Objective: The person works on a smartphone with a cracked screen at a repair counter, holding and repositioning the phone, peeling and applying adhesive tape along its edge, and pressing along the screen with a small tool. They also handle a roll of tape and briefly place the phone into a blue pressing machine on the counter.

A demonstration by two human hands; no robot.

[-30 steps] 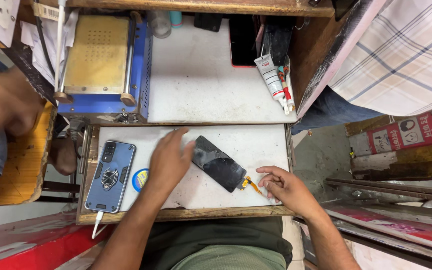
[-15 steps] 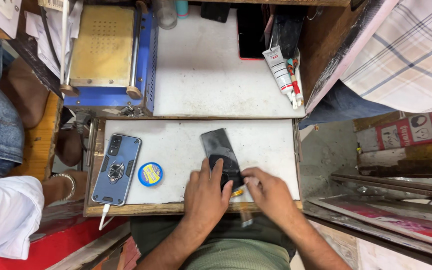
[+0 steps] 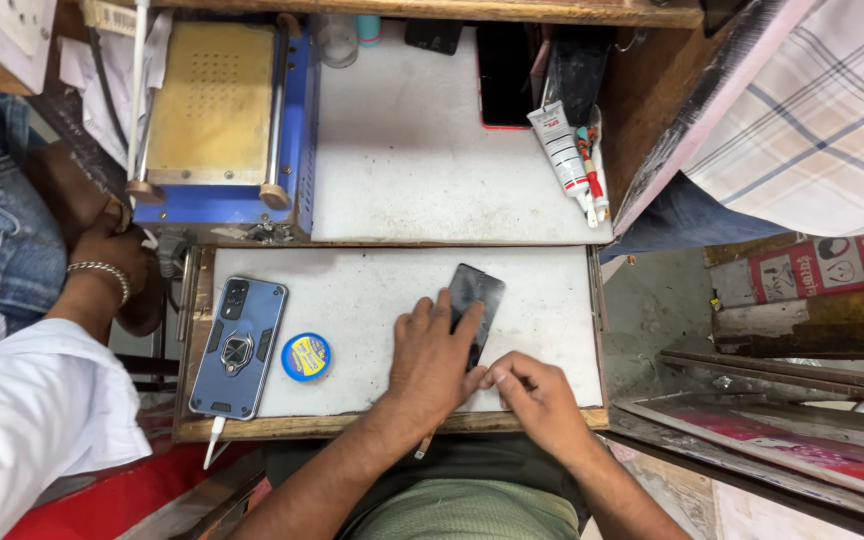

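A black phone lies on the white pull-out tray, tilted slightly to the right. My left hand lies flat over its near half and presses it down, fingers spread. My right hand sits at the tray's front edge, its fingertips pinched together against the phone's near end. The small yellow tool it held is hidden under those fingers. A thin stick pokes out below my left wrist.
A blue phone in a ring case and a round blue-and-yellow tin lie on the tray's left. Above are a blue heating-plate machine, a white tube and a dark phone. Another person's braceleted hand is at left.
The black phone has swung from a diagonal to nearly upright. My left hand moved right onto it, and my right hand came in to its near end. The tin came into view.
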